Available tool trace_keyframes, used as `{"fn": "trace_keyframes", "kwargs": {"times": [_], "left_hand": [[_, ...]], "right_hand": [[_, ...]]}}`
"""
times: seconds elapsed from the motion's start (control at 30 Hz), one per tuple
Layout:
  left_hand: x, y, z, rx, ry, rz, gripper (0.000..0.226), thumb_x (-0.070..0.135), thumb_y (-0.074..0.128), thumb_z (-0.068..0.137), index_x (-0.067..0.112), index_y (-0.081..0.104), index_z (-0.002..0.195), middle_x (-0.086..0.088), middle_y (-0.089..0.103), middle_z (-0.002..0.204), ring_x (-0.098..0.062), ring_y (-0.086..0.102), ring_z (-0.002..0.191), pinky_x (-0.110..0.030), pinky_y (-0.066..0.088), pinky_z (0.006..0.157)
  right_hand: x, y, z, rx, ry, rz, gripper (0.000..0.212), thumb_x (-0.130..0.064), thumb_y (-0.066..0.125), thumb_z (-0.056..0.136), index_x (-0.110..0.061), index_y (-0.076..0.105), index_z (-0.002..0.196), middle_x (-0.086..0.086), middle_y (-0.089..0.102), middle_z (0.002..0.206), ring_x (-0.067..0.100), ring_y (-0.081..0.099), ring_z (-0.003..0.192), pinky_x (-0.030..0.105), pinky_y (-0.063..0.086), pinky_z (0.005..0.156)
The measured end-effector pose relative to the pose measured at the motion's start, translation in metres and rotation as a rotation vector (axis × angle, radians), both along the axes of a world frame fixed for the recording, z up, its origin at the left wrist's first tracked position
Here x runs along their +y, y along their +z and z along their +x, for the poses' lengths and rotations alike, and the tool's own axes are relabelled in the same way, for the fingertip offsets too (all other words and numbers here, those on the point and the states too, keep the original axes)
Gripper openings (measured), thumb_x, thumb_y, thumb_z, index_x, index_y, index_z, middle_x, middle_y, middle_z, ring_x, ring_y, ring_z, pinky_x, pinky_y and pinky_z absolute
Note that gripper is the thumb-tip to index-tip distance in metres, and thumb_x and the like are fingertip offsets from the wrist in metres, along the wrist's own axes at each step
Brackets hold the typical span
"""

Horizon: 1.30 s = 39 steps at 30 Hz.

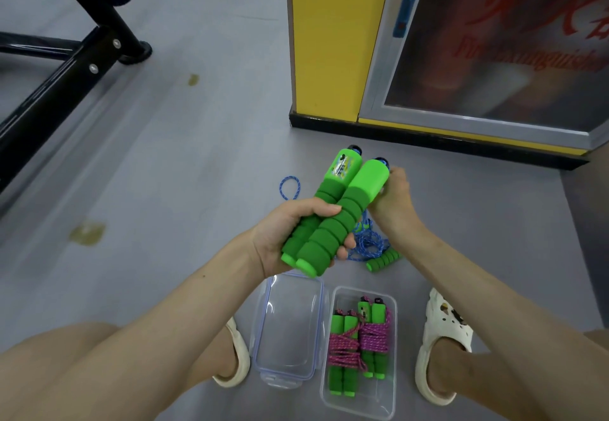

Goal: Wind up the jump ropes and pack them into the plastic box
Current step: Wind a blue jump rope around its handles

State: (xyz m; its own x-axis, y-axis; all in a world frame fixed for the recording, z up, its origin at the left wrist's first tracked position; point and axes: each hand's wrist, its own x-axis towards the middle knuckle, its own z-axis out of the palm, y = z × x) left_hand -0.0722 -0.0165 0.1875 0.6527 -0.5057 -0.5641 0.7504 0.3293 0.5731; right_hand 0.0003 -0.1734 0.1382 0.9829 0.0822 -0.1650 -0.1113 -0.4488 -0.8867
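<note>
Seven green foam jump-rope handles (330,223) show: two in the left hand (290,236), one on the floor (197,157), four inside the one clear plastic box (359,404). Two wound pink ropes (346,348). One clear plastic lid (286,328). One blue cord tangle (369,242). Two cream clogs (441,338).

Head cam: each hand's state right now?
Left hand: closed, holding both green handles together.
Right hand: curled at one handle's top end; what it holds cannot be told.
</note>
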Motion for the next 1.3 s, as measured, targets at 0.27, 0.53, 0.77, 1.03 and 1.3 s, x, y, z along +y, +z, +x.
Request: {"fn": "trace_keyframes", "kwargs": {"times": [0.27,0.53,0.77,1.03,1.3], "left_hand": [[-0.004,0.002,-0.002,-0.035,0.081,-0.004,0.026,0.018,0.056,0.075,0.003,0.060,0.096,-0.014,0.065,0.069,-0.021,0.062,0.052,-0.024,0.051,0.050],[-0.009,0.003,0.001,-0.051,0.111,0.060,0.030,0.022,0.052,0.074,0.002,0.059,0.095,-0.013,0.065,0.067,-0.019,0.061,0.050,-0.022,0.050,0.049],[-0.013,0.005,0.005,-0.032,0.129,0.082,0.032,0.020,0.051,0.073,0.000,0.060,0.097,-0.014,0.064,0.066,-0.020,0.060,0.048,-0.021,0.050,0.048],[-0.021,0.009,0.010,-0.011,0.304,0.083,0.024,0.016,0.042,0.090,-0.001,0.058,0.091,-0.014,0.065,0.064,-0.019,0.061,0.048,-0.021,0.051,0.048],[-0.023,0.014,0.011,-0.049,0.342,0.120,0.022,0.013,0.041,0.093,0.000,0.058,0.091,-0.014,0.066,0.063,-0.020,0.063,0.049,-0.021,0.052,0.048]], "right_hand": [[-0.001,0.015,-0.011,-0.095,0.022,0.274,0.027,0.016,0.054,0.082,-0.008,0.059,0.091,-0.001,0.063,0.076,0.000,0.060,0.064,0.015,0.048,0.059],[-0.012,0.017,-0.006,0.203,0.013,0.474,0.024,0.018,0.052,0.083,-0.002,0.055,0.095,0.013,0.062,0.078,0.014,0.061,0.046,0.022,0.044,0.039],[-0.023,0.011,-0.007,-0.039,0.127,0.111,0.016,0.004,0.061,0.085,-0.009,0.068,0.078,0.011,0.064,0.065,0.029,0.060,0.051,0.032,0.049,0.046],[-0.021,0.015,-0.014,0.007,0.293,0.108,0.016,-0.014,0.062,0.089,-0.026,0.060,0.078,-0.015,0.065,0.074,-0.002,0.059,0.070,0.011,0.044,0.068],[-0.021,0.015,-0.012,0.267,0.028,0.531,0.012,-0.002,0.044,0.098,-0.011,0.052,0.099,0.005,0.067,0.084,0.012,0.063,0.061,0.028,0.054,0.060]]}}
